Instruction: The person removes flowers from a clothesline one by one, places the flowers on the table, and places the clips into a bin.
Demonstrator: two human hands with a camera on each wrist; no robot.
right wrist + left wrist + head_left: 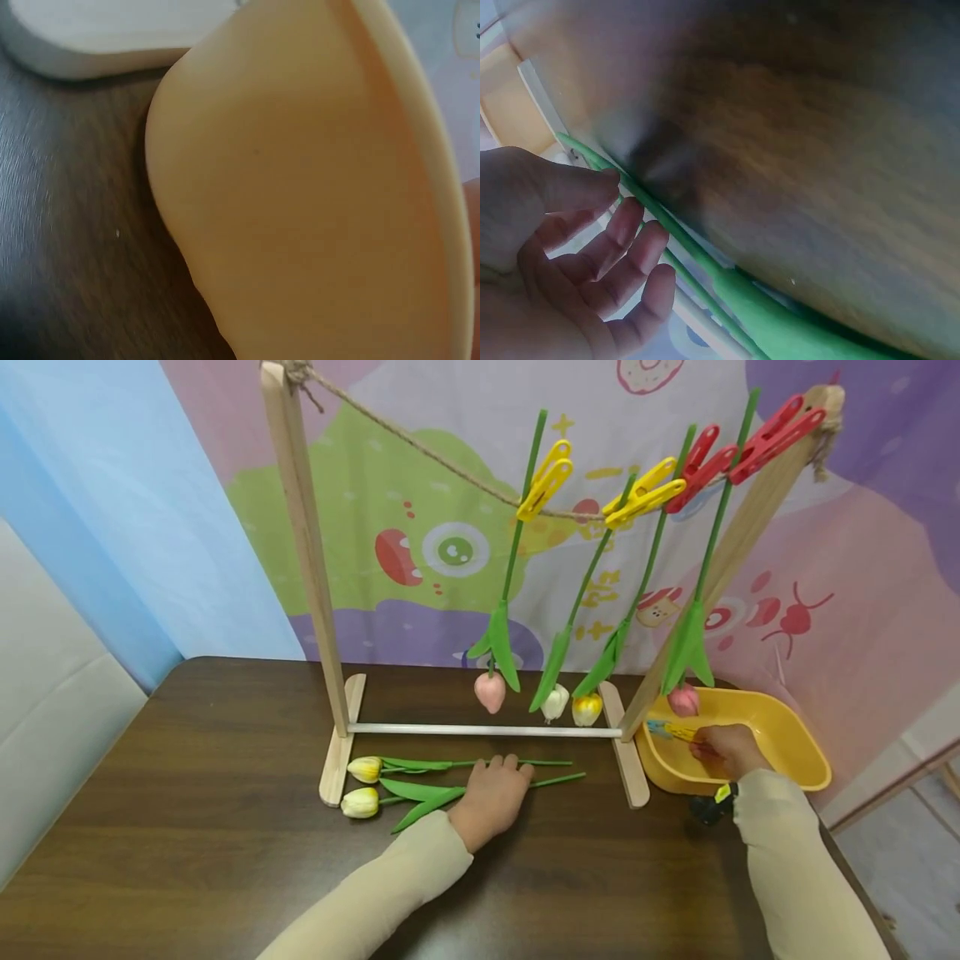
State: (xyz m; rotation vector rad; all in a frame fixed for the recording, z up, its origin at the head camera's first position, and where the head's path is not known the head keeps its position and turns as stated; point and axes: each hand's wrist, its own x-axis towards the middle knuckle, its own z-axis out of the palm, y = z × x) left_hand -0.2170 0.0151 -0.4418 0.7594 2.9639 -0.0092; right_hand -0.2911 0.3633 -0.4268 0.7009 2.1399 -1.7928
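Left hand [493, 797], fingers loosely bent and parted, over two yellow tulips [360, 803] lying near side of wooden rack [303, 527]. Right hand [729, 749] at clothespins [681, 732] in yellow basin [816, 768], right; cannot tell grip. Step seems collecting tulip and clothespin; next likely calls for pinching single stem.

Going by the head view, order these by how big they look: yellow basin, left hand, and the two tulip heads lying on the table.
1. Yellow basin
2. Left hand
3. Upper tulip head and lower tulip head: too alike to rank
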